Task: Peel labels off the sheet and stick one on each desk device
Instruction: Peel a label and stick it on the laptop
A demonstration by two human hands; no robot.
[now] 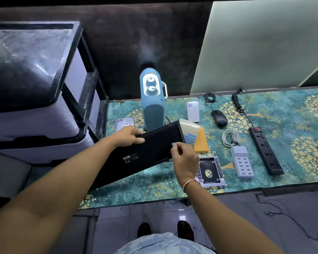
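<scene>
Black keyboard [147, 153], flipped underside up and tilted off the desk mat [173, 186], is being gripped along its far edge by my left hand [128, 136]; my right hand [184, 160] is pinching a small label [173, 144] against its back. I am judging this the sticking step: next, pressing it flat. Label sheet [191, 132] is lying just beyond, the mouse [219, 118] and power strip [265, 151] further right.

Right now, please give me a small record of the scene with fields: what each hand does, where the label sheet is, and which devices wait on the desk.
left hand: grips the far edge of the black keyboard, tilted, underside up
right hand: pinches a small label at the keyboard's underside
label sheet: on the mat behind the keyboard
devices waiting: mouse, power strip, USB charger, hard drive
</scene>
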